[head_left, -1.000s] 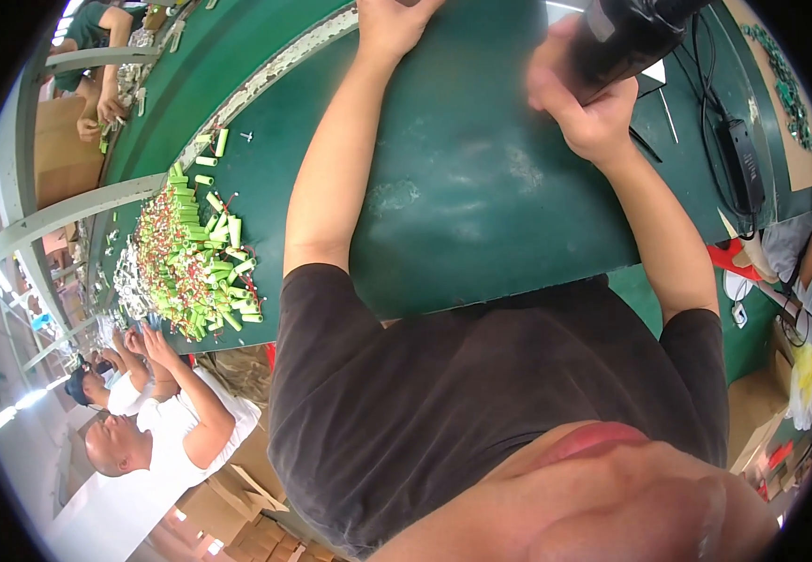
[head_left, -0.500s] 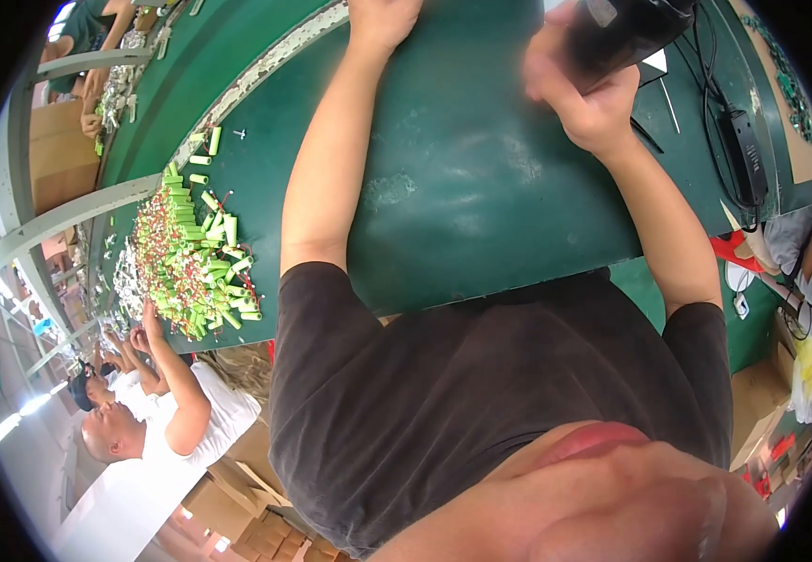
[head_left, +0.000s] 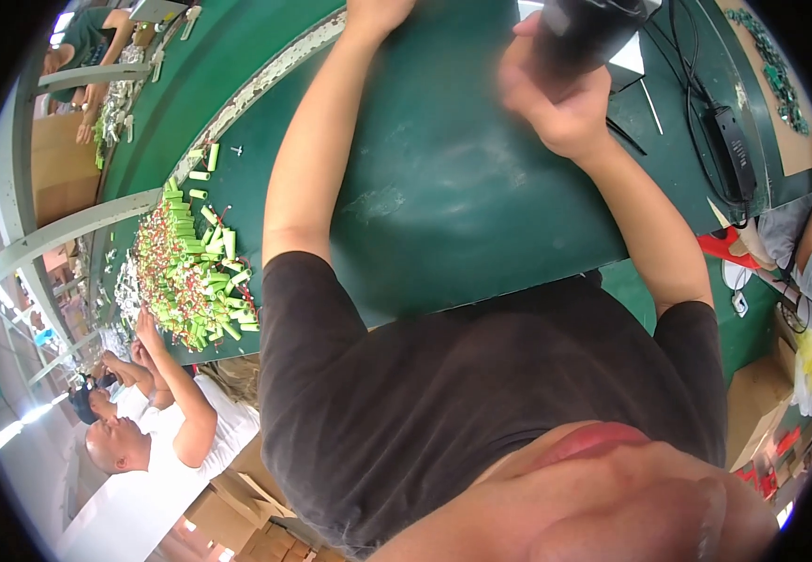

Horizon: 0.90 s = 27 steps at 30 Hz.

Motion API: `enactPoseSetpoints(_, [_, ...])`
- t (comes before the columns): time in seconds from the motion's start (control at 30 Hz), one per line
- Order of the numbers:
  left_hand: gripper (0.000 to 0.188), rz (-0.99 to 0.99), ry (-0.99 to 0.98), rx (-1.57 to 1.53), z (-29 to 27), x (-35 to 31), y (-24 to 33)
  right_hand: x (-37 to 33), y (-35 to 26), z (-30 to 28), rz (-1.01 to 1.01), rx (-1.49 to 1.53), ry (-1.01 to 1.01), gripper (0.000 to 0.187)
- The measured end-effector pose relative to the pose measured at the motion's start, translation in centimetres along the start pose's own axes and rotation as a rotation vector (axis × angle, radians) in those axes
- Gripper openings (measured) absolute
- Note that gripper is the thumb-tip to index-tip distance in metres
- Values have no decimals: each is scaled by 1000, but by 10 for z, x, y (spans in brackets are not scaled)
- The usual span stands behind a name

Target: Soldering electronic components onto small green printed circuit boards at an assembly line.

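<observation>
Tabletop, dark green and scuffed, is reached across by both bare arms. Over its far part, right of its middle, a thick black cylinder is gripped by the right hand, with the thumb and fingers curled around it and partly blurred. Toward the tabletop's far side, left of its middle, the left hand is cut off by the frame; whether its fingers are spread or anything is pinched cannot be told. On the tabletop's far right part, a white box is partly covered by the cylinder, and nearer its right end a black adapter is laid with its cables. At the tabletop's left end, small green tubes and red wires are heaped.
</observation>
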<state>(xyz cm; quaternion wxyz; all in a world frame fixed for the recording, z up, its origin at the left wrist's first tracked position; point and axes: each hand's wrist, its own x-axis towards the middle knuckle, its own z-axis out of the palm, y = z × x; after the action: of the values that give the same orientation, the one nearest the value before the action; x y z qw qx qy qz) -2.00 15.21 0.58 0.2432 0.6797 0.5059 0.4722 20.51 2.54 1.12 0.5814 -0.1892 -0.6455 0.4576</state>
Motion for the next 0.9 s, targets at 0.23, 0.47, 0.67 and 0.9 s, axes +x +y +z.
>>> enactPoseSetpoints(0.23, [21,345,-134,403,34,73,-20,0,5,4,28,110,2,54])
enactPoseSetpoints(0.47, [15,409,-140,664,41,82,-47,9,-13,0,196,236,69,49])
enactPoseSetpoints(0.67, [16,421,-256,788,-1,30,-2,33,-45,-23,-153,245,232,53])
enactPoseSetpoints(0.9, [11,231,-414,647,-14,-113,73,48,-43,-48,-262,-112,236,46])
